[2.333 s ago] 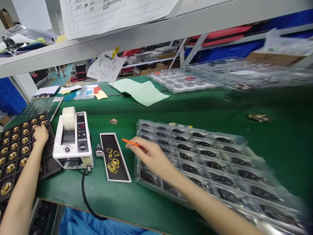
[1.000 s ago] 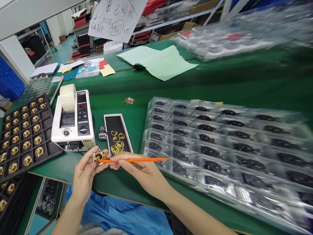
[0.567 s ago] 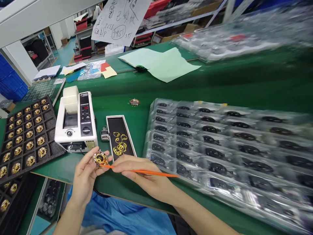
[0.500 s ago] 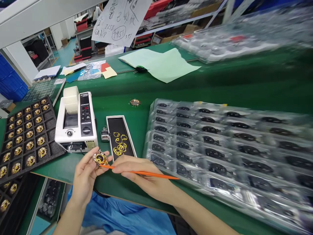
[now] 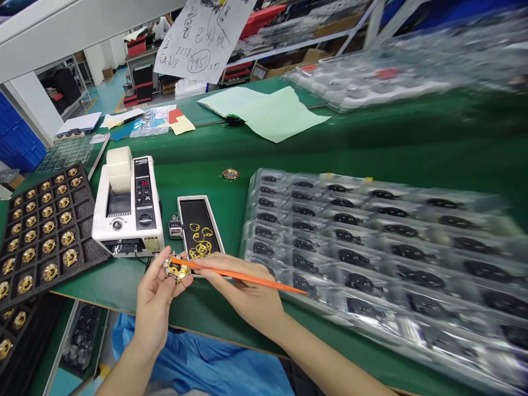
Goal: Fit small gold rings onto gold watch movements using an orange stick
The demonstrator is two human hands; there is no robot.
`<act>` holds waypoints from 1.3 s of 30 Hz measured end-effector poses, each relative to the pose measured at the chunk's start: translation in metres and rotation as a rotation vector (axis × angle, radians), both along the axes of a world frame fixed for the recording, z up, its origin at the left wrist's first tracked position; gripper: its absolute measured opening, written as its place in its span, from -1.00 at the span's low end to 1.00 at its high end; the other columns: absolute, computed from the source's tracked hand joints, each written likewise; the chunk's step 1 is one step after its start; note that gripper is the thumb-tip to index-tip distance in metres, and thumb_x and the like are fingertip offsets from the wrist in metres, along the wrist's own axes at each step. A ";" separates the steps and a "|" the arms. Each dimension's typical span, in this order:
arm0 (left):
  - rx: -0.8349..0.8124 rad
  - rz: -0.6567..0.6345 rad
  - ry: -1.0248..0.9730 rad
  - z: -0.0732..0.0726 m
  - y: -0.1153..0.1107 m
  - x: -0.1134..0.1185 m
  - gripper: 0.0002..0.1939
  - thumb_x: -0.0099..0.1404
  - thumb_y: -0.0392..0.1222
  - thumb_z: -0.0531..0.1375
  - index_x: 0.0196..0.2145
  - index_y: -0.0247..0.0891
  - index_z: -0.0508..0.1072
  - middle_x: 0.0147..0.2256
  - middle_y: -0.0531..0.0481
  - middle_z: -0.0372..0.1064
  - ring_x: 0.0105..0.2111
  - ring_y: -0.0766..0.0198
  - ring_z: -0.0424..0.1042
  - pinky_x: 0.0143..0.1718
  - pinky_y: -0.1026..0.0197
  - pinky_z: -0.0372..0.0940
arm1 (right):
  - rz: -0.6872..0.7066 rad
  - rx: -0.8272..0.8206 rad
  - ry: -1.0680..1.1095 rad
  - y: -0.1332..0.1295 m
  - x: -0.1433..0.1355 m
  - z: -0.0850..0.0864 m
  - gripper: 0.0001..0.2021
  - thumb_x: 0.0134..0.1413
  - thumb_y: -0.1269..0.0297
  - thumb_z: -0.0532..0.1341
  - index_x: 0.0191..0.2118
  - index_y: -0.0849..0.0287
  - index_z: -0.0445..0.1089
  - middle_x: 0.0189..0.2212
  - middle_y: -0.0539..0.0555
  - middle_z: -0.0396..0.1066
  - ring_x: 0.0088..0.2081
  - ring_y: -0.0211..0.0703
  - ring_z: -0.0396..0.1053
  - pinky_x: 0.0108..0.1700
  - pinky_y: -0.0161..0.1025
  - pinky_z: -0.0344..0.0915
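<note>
My left hand (image 5: pixel 159 297) grips a round gold-coloured part (image 5: pixel 178 269) by its edge, with a dark patch on the face turned up. In my right hand (image 5: pixel 243 291) is a pair of orange tweezers (image 5: pixel 264 281), held like a pen. Their tip touches or hovers just over the face of the round part; I cannot tell which. Just behind my hands lies a white-rimmed black box (image 5: pixel 216 234) with several thin yellow rings (image 5: pixel 201 240) in it. A metal tally counter (image 5: pixel 175 226) stands against the box's left side.
A white tape dispenser (image 5: pixel 124 209) stands to the left. Beyond it is a black foam tray (image 5: pixel 88 220) with rows of gold round parts. Clear plastic trays (image 5: pixel 284 179) of black parts cover the right. Another round part (image 5: pixel 230 174) lies at the back, before a green sheet (image 5: pixel 280 113).
The round part and my left hand have shifted slightly right. The tweezers' tip has moved from the part's lower edge up onto its face.
</note>
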State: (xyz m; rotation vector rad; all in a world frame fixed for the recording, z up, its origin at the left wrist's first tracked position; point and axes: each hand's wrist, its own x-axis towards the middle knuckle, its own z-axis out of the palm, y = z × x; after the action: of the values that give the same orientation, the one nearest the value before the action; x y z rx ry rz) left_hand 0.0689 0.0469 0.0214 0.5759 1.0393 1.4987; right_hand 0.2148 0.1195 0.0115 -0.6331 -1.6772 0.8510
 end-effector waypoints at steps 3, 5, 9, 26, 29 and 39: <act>-0.006 0.013 0.014 -0.005 0.002 0.004 -0.56 0.23 -0.16 0.31 0.08 -0.17 0.48 0.03 -0.14 0.51 0.09 -0.01 0.43 0.07 0.00 0.39 | -0.007 0.094 -0.019 0.001 -0.003 -0.002 -0.79 0.15 0.47 0.24 -0.20 0.06 0.58 -0.33 0.07 0.62 -0.34 -0.11 0.57 -0.23 -0.16 0.56; -0.040 0.029 0.025 -0.007 0.004 0.004 -0.53 0.19 -0.15 0.33 0.07 -0.20 0.49 -0.02 -0.15 0.53 0.05 -0.02 0.46 0.05 -0.01 0.40 | 0.052 0.238 -0.052 0.003 -0.004 -0.005 -0.75 0.18 0.50 0.20 -0.13 0.08 0.55 -0.31 0.08 0.61 -0.31 -0.13 0.57 -0.24 -0.19 0.55; -0.122 0.025 0.058 -0.008 0.008 0.000 -0.48 0.11 -0.17 0.37 0.05 -0.22 0.51 -0.07 -0.13 0.56 0.00 -0.01 0.50 0.00 0.02 0.43 | 0.147 0.518 -0.133 0.006 -0.005 -0.012 -0.71 0.18 0.55 0.19 -0.04 0.18 0.49 -0.24 0.17 0.60 -0.24 -0.12 0.56 -0.21 -0.18 0.54; -0.134 0.041 0.211 0.000 0.012 0.000 -0.79 -0.07 -0.28 0.40 -0.47 -0.31 0.44 -0.60 0.01 0.47 -0.67 0.33 0.44 -0.74 0.44 0.11 | 0.011 -0.310 0.266 0.010 0.006 -0.001 -0.49 0.24 -0.12 0.07 -0.52 0.13 0.49 -0.52 0.13 0.49 -0.39 -0.03 0.44 -0.29 -0.08 0.40; -0.133 0.091 0.264 -0.003 0.011 0.001 -0.81 -0.05 -0.27 0.38 -0.51 -0.31 0.43 -0.62 0.03 0.45 -0.69 0.38 0.39 -0.74 0.44 0.08 | -0.035 -0.306 0.270 0.011 0.007 -0.003 -0.51 0.26 -0.11 0.04 -0.48 0.13 0.45 -0.51 0.12 0.47 -0.37 -0.04 0.45 -0.25 -0.08 0.41; -0.087 0.092 0.307 -0.006 0.015 0.007 -0.65 -0.01 -0.38 0.35 -0.20 -0.29 0.56 -0.34 -0.03 0.59 -0.39 0.28 0.54 -0.35 0.32 0.42 | -0.100 0.104 -0.331 -0.013 -0.011 -0.010 -0.81 0.23 0.36 0.12 -0.35 0.12 0.46 -0.50 0.06 0.46 -0.51 -0.21 0.40 -0.50 -0.32 0.28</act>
State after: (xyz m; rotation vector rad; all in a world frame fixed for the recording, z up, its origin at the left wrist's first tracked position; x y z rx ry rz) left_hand 0.0764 0.0614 0.0149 0.7194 1.3777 1.4646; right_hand 0.2041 0.1065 0.0012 -0.8114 -1.9543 0.6060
